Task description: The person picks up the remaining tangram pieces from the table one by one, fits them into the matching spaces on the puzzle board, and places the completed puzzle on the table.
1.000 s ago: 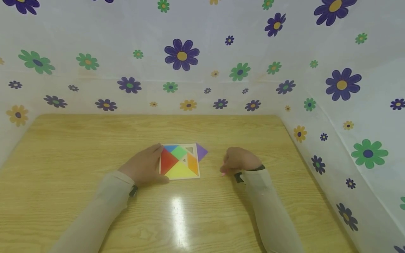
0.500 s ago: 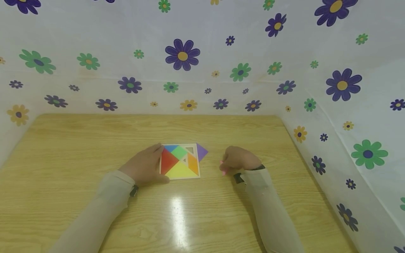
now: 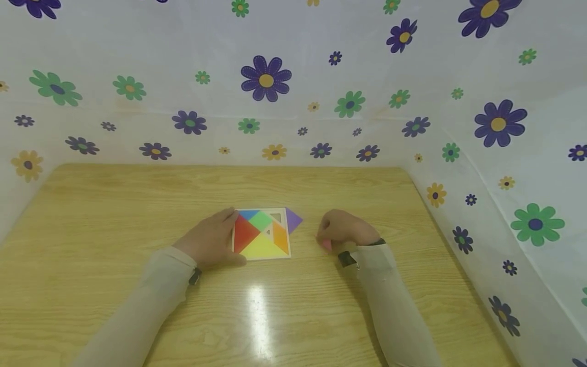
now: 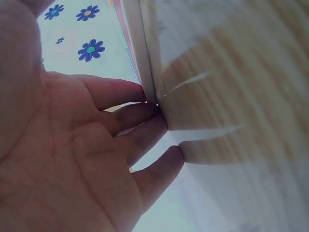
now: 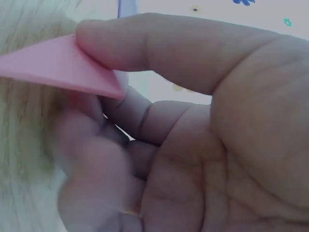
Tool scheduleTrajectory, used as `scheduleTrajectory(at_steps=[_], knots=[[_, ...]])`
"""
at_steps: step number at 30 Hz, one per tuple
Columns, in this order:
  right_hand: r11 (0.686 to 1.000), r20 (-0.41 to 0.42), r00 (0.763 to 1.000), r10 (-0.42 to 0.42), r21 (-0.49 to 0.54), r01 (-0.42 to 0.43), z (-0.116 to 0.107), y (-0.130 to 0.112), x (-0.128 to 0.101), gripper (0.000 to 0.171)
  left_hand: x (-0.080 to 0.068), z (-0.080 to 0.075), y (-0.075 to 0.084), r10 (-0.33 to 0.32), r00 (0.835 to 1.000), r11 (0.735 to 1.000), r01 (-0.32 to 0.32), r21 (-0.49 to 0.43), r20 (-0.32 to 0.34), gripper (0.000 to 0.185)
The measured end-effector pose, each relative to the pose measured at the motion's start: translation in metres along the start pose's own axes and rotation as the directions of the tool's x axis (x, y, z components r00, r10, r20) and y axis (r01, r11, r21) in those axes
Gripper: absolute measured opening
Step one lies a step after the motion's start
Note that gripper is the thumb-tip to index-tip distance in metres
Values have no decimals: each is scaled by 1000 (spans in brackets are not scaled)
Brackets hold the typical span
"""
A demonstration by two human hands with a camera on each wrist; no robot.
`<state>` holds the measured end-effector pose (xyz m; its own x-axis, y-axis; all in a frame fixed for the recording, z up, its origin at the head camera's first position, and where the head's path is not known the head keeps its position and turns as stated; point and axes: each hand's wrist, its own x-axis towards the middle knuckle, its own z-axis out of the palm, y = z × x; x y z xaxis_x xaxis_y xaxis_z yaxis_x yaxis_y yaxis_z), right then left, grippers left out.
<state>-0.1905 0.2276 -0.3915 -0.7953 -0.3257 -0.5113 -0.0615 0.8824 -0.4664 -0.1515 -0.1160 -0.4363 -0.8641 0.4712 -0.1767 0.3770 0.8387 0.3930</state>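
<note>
A tangram board [image 3: 288,224] lies on the table with red, yellow, orange, green and blue pieces in its frame. Two triangular gaps show, one at its far right corner and a small one near the middle. My left hand [image 3: 208,239] holds the board's left side, thumb along the near edge; in the left wrist view fingertips touch the board's side [image 4: 137,43]. A purple triangle [image 3: 294,220] pokes out past the board's right edge. To the right, my right hand [image 3: 346,228] pinches a pink triangle [image 5: 63,67] between thumb and fingers, slightly tilted.
The wood-grain table [image 3: 183,316] extends around both hands. A white flowered cloth [image 3: 206,51] rises behind it and along the right side. Light reflects off the tabletop nearer the person.
The pink triangle has turned in my right hand's fingers, and more of it shows. The left hand and the board have stayed in place.
</note>
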Motion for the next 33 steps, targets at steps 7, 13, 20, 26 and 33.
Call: scheduleTrajectory(at_steps=[7,13,20,26,33], knots=[[998,-91,995,-45,39,49,-3,2,4,23,-1,0,-1,-13,1000,1000,13,-6,2,115],[995,-166,985,-35,85,50,0,3,9,12,-2,-2,1,1,1000,1000,-1,-5,-3,114],[996,-267,963,-20,84,44,2,3,14,24,-2,-2,1,-9,1000,1000,9,-13,3,115],[986,-301,953,-26,148,74,2,5,18,28,-2,-2,1,-13,1000,1000,13,-19,8,116],[981,-325,946,-15,177,76,2,6,19,30,-1,-2,0,-10,1000,1000,10,-19,7,115]])
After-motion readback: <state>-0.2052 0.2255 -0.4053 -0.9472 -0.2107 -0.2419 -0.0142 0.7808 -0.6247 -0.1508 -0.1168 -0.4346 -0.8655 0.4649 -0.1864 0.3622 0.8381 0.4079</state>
